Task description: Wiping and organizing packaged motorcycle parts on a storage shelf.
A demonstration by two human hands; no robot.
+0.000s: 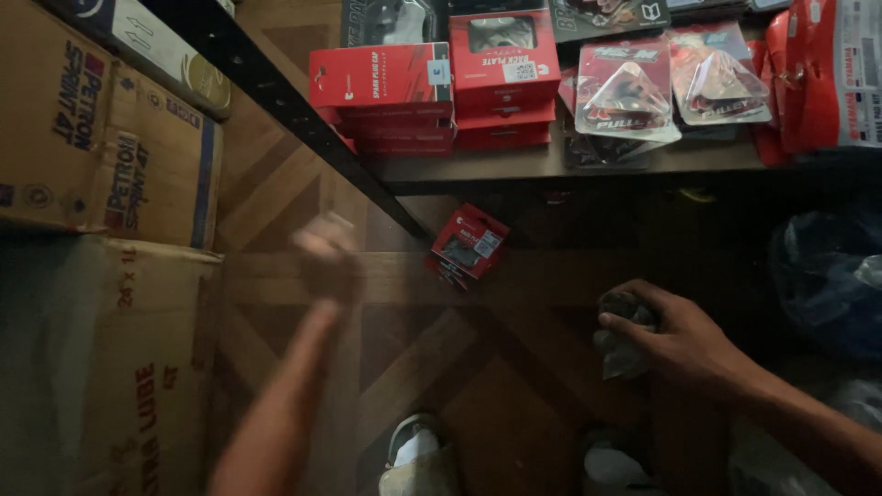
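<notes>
left hand: blurred, raised, fisted | right hand: closed, gripping

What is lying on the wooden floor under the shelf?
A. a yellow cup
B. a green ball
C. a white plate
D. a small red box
D: a small red box lies tilted on the wooden floor, just below the shelf of red packages.

At the lower right of the frame the right hand grips a crumpled, glossy clear plastic wrapper. Mid-frame lies a small red cardboard box with a shiny window on the matt brown wood-patterned floor. Rough, dull brown corrugated cardboard cartons fill the left. Upper right, glossy clear plastic blister packs rest on a matt shelf board.
</notes>
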